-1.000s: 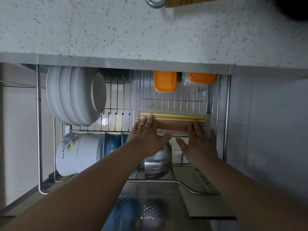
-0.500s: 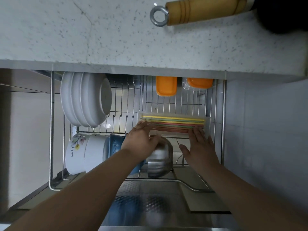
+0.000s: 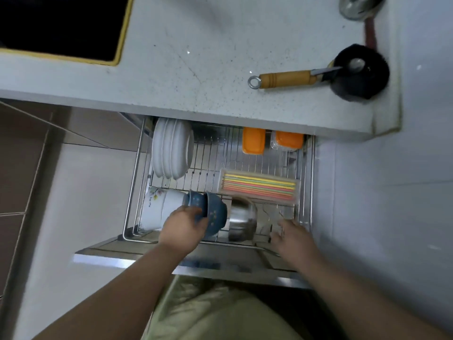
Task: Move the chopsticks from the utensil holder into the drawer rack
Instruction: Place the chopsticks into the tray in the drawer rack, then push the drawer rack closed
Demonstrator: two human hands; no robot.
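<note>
Several coloured chopsticks lie flat in a clear tray on the right side of the pulled-out wire drawer rack. My left hand hovers in front of the blue bowls, fingers loosely curled with nothing in them. Near the rack's front right corner is my right hand, fingers spread, blurred, holding nothing. Both hands are clear of the chopsticks. No utensil holder can be made out.
White plates stand on edge at back left, white bowls and a steel bowl sit at the front, orange-lidded boxes at the back. On the counter lie a wooden-handled black brush and a black hob.
Both hands have come off the chopstick tray and drawn back toward the drawer's front. The view has pulled back and up, showing the counter.
</note>
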